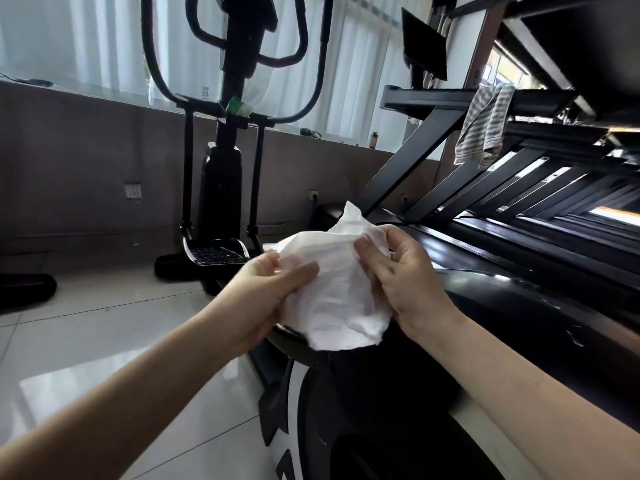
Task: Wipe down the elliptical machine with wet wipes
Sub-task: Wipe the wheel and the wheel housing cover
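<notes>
A white wet wipe (pixel 337 285) is spread between both hands at the middle of the view. My left hand (pixel 263 292) pinches its left edge between thumb and fingers. My right hand (pixel 401 271) grips its right side with curled fingers. The wipe hangs just above the black rear housing (pixel 381 393) of the elliptical machine, whose upright column (pixel 225 188), curved handlebars (pixel 152 64) and foot pedal (pixel 216 252) stand further back. A green wipes pack (pixel 238 106) sits in the holder on the column.
A black treadmill frame (pixel 485 188) runs along the right, with a striped towel (pixel 485 126) draped over its rail. White glossy floor tiles (pixel 104 341) lie to the left. A dark low wall (pixel 86 161) with curtained windows stands behind.
</notes>
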